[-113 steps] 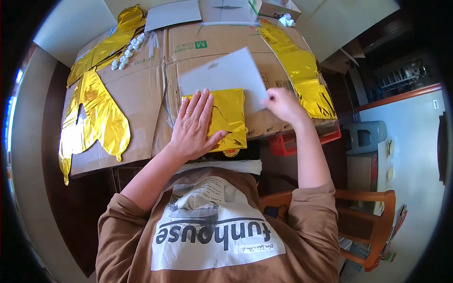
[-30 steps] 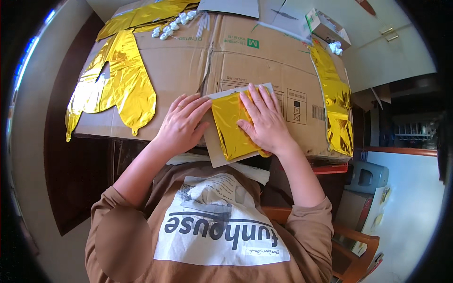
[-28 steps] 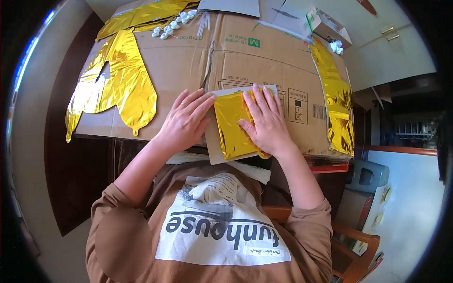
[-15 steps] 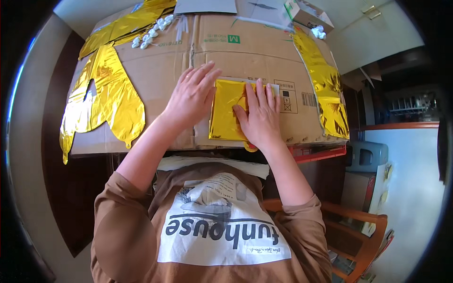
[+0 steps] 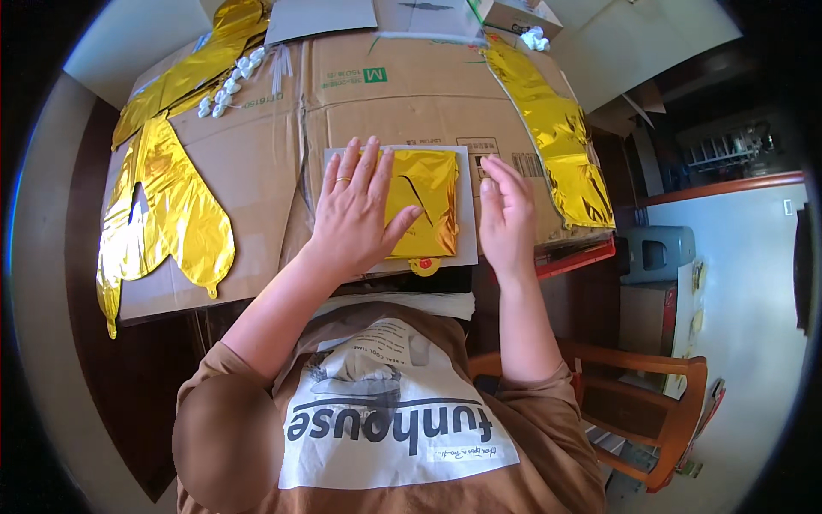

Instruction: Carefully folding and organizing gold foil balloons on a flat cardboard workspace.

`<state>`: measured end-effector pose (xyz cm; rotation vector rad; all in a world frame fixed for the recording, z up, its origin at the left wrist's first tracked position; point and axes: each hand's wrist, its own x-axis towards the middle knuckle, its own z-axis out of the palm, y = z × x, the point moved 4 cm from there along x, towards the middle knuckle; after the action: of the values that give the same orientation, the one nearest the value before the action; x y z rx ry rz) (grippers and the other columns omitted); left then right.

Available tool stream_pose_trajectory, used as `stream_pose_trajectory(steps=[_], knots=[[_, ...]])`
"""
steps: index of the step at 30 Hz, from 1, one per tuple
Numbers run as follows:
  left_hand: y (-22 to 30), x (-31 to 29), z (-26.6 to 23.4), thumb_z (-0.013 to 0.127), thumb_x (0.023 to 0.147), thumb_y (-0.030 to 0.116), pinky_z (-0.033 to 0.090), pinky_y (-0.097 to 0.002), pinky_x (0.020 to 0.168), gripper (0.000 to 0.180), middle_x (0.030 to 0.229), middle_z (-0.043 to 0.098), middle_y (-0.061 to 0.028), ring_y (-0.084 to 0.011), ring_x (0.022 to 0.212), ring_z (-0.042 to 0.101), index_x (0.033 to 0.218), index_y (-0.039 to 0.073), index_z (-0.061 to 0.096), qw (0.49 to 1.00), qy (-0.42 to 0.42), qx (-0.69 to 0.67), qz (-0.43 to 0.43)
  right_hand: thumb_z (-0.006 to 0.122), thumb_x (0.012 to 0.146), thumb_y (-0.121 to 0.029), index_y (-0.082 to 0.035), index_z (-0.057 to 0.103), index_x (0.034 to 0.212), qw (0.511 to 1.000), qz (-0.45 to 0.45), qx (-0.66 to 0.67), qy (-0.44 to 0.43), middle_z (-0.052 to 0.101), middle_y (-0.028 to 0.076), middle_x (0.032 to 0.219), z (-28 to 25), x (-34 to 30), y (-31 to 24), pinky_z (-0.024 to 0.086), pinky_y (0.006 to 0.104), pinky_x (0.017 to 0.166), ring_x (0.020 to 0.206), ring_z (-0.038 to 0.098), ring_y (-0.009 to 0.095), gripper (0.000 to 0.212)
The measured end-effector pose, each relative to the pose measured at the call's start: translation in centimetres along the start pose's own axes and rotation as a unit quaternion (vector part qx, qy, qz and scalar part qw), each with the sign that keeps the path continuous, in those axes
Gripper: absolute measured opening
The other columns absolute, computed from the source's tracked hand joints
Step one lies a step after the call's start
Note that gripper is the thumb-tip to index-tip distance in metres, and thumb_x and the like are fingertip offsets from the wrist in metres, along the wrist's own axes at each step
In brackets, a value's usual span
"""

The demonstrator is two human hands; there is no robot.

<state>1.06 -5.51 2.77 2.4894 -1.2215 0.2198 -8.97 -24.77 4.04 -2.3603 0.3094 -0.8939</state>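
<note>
A folded gold foil balloon (image 5: 438, 184) lies on a pale grey card (image 5: 465, 206) near the front edge of the cardboard. A small round yellow-and-red tab (image 5: 424, 265) pokes out at its near edge. My left hand (image 5: 353, 201) rests flat over the left part of the foil and card, fingers stretched and thumb spread. Just off the card's right edge, my right hand (image 5: 507, 214) is turned on its side with loosely bent fingers, nothing seen in it.
Unfolded gold foil balloons lie at the left (image 5: 163, 206) and along the right (image 5: 548, 128) of the cardboard (image 5: 257, 154). White knotted bits (image 5: 227, 90), a grey sheet (image 5: 321, 19) and a small box (image 5: 522, 15) sit farther back. A wooden chair (image 5: 642, 411) stands at right.
My right hand has lifted off the foil to its right side. My left hand has come down flat on it. More of the card shows around the foil, and the view has shifted.
</note>
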Motion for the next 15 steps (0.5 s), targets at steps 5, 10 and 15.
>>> stream_pose_trajectory(steps=[5, 10, 15], knots=[[-0.1, 0.0, 0.8, 0.048, 0.100, 0.053, 0.015, -0.0513, 0.123, 0.077, 0.159, 0.033, -0.0244, -0.0412, 0.150, 0.024, 0.152, -0.002, 0.035, 1.000, -0.015, 0.009, -0.009, 0.064, 0.094, -0.010, -0.003, 0.071, 0.111, 0.990, 0.043, 0.018, -0.132, 0.069, 0.014, 0.107, -1.9, 2.0, 2.6, 0.054, 0.0369, 0.081, 0.097, 0.067, 0.028, 0.020], [-0.4, -0.2, 2.3, 0.050, 0.099, 0.053, 0.014, -0.0494, 0.124, 0.078, 0.160, 0.031, -0.0242, -0.0396, 0.152, 0.022, 0.153, -0.001, 0.035, 0.999, -0.024, -0.009, -0.019, 0.066, 0.093, -0.008, -0.003, 0.072, 0.110, 0.968, 0.005, 0.031, -0.248, 0.066, 0.009, 0.100, 0.1, 6.1, 5.5, 0.050, 0.0317, 0.079, 0.092, 0.065, 0.022, 0.019], [0.0, 0.0, 2.3, 0.053, 0.097, 0.052, 0.014, -0.0501, 0.123, 0.079, 0.160, 0.032, -0.0239, -0.0398, 0.151, 0.023, 0.152, -0.002, 0.036, 0.999, -0.031, -0.005, -0.017, 0.070, 0.089, -0.011, -0.004, 0.073, 0.104, 0.954, -0.034, 0.040, -0.294, 0.066, 0.009, 0.099, 2.4, 7.4, 6.3, 0.052, 0.0334, 0.084, 0.093, 0.065, 0.023, 0.016]])
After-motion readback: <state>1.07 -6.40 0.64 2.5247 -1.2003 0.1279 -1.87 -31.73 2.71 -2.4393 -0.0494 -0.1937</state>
